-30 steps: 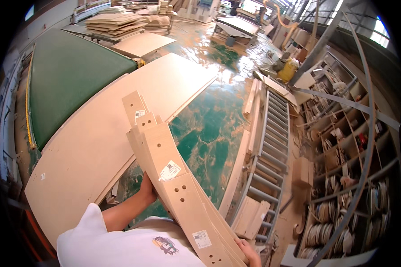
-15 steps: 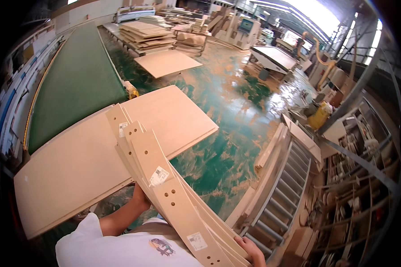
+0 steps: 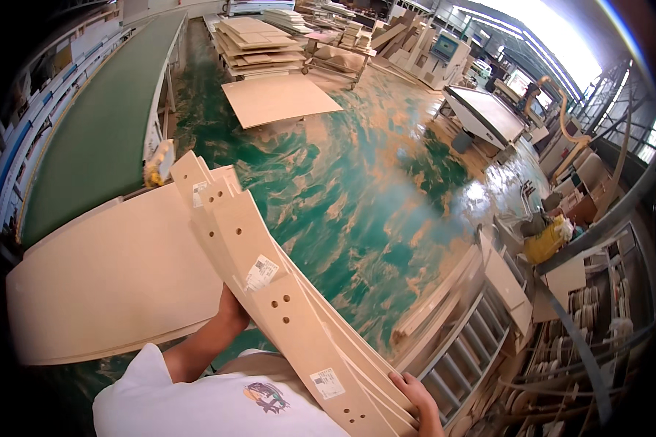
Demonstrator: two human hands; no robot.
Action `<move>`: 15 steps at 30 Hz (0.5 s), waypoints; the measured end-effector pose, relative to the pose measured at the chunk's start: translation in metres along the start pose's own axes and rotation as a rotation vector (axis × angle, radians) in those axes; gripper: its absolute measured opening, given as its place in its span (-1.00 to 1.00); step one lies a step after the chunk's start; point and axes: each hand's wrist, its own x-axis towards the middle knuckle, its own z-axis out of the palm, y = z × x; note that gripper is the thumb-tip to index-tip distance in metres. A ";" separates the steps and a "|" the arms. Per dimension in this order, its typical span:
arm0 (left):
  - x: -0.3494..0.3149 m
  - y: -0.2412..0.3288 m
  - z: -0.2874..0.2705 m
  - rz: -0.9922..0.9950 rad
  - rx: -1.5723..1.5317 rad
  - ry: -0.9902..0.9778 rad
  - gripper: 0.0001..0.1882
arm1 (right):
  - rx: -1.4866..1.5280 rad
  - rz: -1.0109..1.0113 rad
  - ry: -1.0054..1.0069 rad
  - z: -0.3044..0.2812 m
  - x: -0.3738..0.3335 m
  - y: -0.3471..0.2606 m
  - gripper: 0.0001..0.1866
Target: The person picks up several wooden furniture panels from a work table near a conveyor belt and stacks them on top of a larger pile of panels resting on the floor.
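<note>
right hand gripping the stack of boards as the large panel slides left in view

the right hand is closed over the outer edge of the load near its lower end, fingers lying on the fanned layers. the left hand reaches under the opposite edge, about midway up; its fingers are hidden, so how tightly it holds cannot be told.

the stack of boards runs aslant in front of the white shirt, its far end pointing up and to the left, over the panel's right side.

what has just changed is mostly the surroundings. half a second ago a broad part of the panel showed beyond the boards on the right; now green floor fills that space. the roller conveyor sits lower at the right, and the green belt has shifted toward the left. the boards and both arms keep almost the same place against the body, with the far end only slightly higher.

for the work, this suggests the person is moving past the panel with the load steady and the two-handed support unchanged.
</note>
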 end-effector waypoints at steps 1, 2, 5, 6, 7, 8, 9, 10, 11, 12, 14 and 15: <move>0.028 -0.014 0.009 -0.006 -0.049 -0.004 -0.30 | -0.024 -0.016 0.004 -0.028 0.037 0.005 -0.15; 0.060 -0.029 0.016 -0.011 -0.099 -0.007 -0.31 | -0.048 -0.033 0.008 -0.057 0.071 0.010 -0.15; 0.116 -0.059 0.097 0.045 -0.155 0.008 -0.32 | -0.180 -0.068 -0.011 -0.171 0.169 0.001 -0.07; 0.132 -0.065 0.125 0.089 -0.165 0.020 -0.32 | -0.209 -0.073 -0.079 -0.202 0.191 -0.010 -0.03; 0.157 -0.070 0.140 0.100 -0.195 0.042 -0.32 | -0.215 -0.093 -0.104 -0.233 0.222 -0.026 -0.02; 0.182 -0.072 0.152 0.111 -0.226 0.065 -0.33 | -0.220 -0.112 -0.128 -0.264 0.254 -0.045 -0.01; 0.207 -0.082 0.165 0.111 -0.273 0.088 -0.33 | -0.238 -0.116 -0.149 -0.294 0.282 -0.057 -0.01; 0.228 -0.088 0.179 0.121 -0.265 0.105 -0.33 | -0.270 -0.208 -0.094 -0.313 0.318 -0.057 0.00; 0.257 -0.097 0.191 0.130 -0.279 0.099 -0.34 | -0.288 -0.211 -0.107 -0.340 0.351 -0.066 0.00; 0.285 -0.101 0.204 0.141 -0.284 0.095 -0.34 | -0.300 -0.218 -0.125 -0.362 0.383 -0.078 0.00; 0.346 -0.107 0.232 0.153 -0.291 0.097 -0.36 | -0.356 -0.267 -0.110 -0.407 0.445 -0.105 0.00; 0.389 -0.107 0.244 0.198 -0.309 0.108 -0.36 | -0.367 -0.265 -0.090 -0.430 0.482 -0.125 0.00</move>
